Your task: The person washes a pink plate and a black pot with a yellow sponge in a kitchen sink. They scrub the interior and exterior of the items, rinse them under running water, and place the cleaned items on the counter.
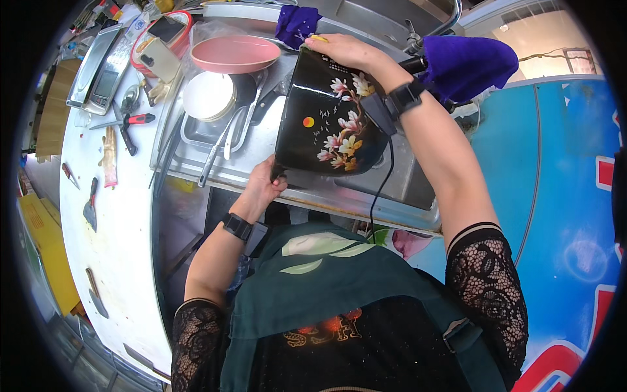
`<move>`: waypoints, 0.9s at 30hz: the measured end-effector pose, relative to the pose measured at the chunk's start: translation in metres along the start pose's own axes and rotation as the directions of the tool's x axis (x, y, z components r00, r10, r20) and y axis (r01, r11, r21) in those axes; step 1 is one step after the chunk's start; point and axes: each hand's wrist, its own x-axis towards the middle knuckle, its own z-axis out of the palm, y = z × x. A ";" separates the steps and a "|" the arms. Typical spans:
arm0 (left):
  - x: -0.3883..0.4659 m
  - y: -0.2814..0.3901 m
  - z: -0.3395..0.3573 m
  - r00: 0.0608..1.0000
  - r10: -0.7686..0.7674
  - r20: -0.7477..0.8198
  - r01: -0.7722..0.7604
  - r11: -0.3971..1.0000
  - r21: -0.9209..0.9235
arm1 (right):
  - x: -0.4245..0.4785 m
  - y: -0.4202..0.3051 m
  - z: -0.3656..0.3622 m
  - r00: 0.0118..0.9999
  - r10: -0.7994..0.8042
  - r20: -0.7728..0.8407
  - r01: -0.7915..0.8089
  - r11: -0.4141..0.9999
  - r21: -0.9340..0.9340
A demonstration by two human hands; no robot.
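A black bowl or pot-like container point(306, 142) with painted magnolias and an orange dot is tilted over the metal sink point(409, 183). My left hand point(267, 183) grips its lower left corner, thumb and fingers closed round the edge. At the upper edge is my right hand point(338, 49), holding a yellow sponge or pad point(319, 38) against the rim; most of the pad is hidden under the fingers. Left of the container, white plates point(209, 95) are stacked in a metal tray point(196, 142) with long-handled utensils. A pink oval dish point(235, 53) lies behind them.
Purple cloths hang by the faucet point(414, 39) and lie on the back ledge point(240, 12). The white counter point(127, 235) at left holds a digital scale point(100, 83), a red-handled tool point(139, 118), a glove point(109, 157), scrapers and phones. A dark cord point(379, 196) hangs from my right wrist.
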 end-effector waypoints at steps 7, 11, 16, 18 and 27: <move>0.012 -0.015 -0.014 0.996 -0.087 -0.030 0.081 0.984 -0.158 | -0.113 -0.089 0.056 0.856 -0.386 -0.345 0.162 0.833 -0.529; 0.012 -0.002 -0.004 0.997 -0.070 0.013 0.070 0.993 -0.095 | -0.175 -0.084 0.096 0.782 -0.586 -0.214 0.299 0.653 -0.695; 0.012 0.004 -0.015 0.999 -0.009 0.042 0.011 0.998 -0.061 | -0.142 -0.058 0.053 0.805 -0.405 -0.434 0.184 0.865 -0.467; 0.015 0.003 -0.017 0.997 -0.027 0.070 0.031 0.997 -0.067 | -0.117 -0.021 0.034 0.801 -0.298 -0.519 0.141 0.937 -0.320; 0.012 0.000 -0.040 0.954 0.297 -0.051 -0.234 0.837 0.494 | -0.139 -0.018 0.039 0.829 -0.067 -0.556 0.018 0.996 -0.093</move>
